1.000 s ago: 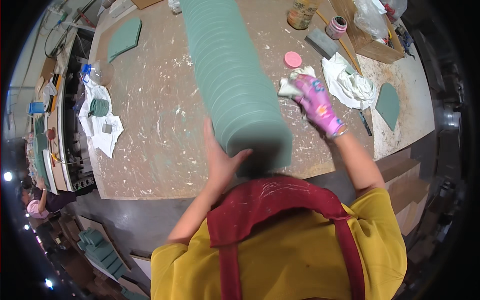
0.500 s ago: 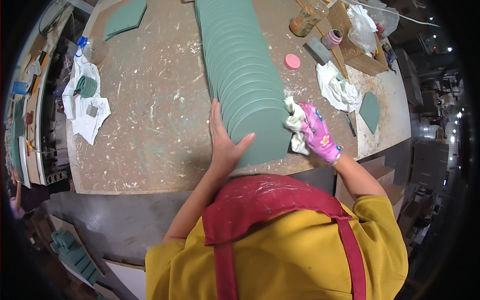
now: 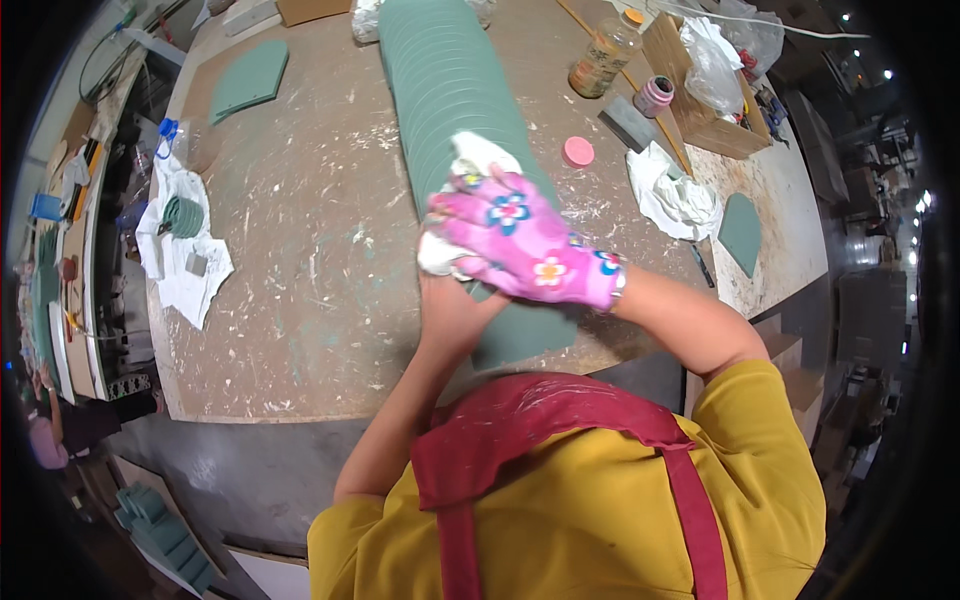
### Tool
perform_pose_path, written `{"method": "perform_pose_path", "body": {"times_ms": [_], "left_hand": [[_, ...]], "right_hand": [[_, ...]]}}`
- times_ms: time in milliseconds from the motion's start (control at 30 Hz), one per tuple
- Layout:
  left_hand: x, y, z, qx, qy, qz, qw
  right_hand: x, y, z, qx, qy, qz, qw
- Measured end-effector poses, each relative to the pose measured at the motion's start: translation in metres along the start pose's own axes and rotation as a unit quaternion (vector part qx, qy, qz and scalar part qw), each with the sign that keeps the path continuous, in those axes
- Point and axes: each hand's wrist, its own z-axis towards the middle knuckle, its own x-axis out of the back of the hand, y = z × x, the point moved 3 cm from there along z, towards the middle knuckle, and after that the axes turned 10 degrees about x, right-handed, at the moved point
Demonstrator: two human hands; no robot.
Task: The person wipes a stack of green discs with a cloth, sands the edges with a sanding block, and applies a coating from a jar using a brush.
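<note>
A long row of overlapping green rounded sheets (image 3: 445,70) runs away from me along the table. My right hand (image 3: 510,235), in a pink flowered glove, is closed on a white cloth (image 3: 482,152) and presses it across the sheets toward their left edge. Cloth shows beyond the fingertips and below the palm. My bare left hand (image 3: 452,312) rests at the near left edge of the row. Its thumb is spread over the nearest sheet, while its fingers are hidden behind the glove.
On the right are a pink lid (image 3: 578,152), a pink jar (image 3: 655,95), a grey block (image 3: 628,124), a bottle (image 3: 606,58), a crumpled cloth (image 3: 680,205) and a wooden box (image 3: 715,125). Far left lie a green piece (image 3: 250,80) and a white cloth (image 3: 180,285).
My right hand has swept the white cloth from the row's right edge leftward across the sheets, now covering my left fingers. My left hand stays at the left edge. The view has shifted slightly.
</note>
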Motion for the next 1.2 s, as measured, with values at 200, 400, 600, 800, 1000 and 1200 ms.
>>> {"method": "perform_pose_path", "body": {"times_ms": [200,400,600,800,1000,1200], "left_hand": [[0.009,0.011,-0.007,-0.032,0.062,0.075,0.995],[0.011,0.016,-0.009,-0.038,0.054,0.121,0.99],[0.008,0.016,-0.005,-0.069,0.047,0.123,0.989],[0.008,0.016,-0.009,-0.053,0.05,0.112,0.991],[0.006,0.012,-0.011,-0.011,0.038,0.11,0.993],[0.006,0.016,-0.009,-0.01,0.044,0.099,0.994]], "right_hand": [[0.013,0.025,-0.077,-0.19,0.049,0.188,0.962],[0.045,0.069,-0.12,-0.371,0.088,0.189,0.905],[0.017,0.099,-0.01,-0.177,0.089,0.157,0.968],[0.001,0.074,0.05,0.06,-0.03,0.068,0.995],[-0.027,0.047,0.08,0.138,-0.12,-0.054,0.982],[0.013,0.097,-0.004,-0.039,0.07,0.075,0.994]]}}
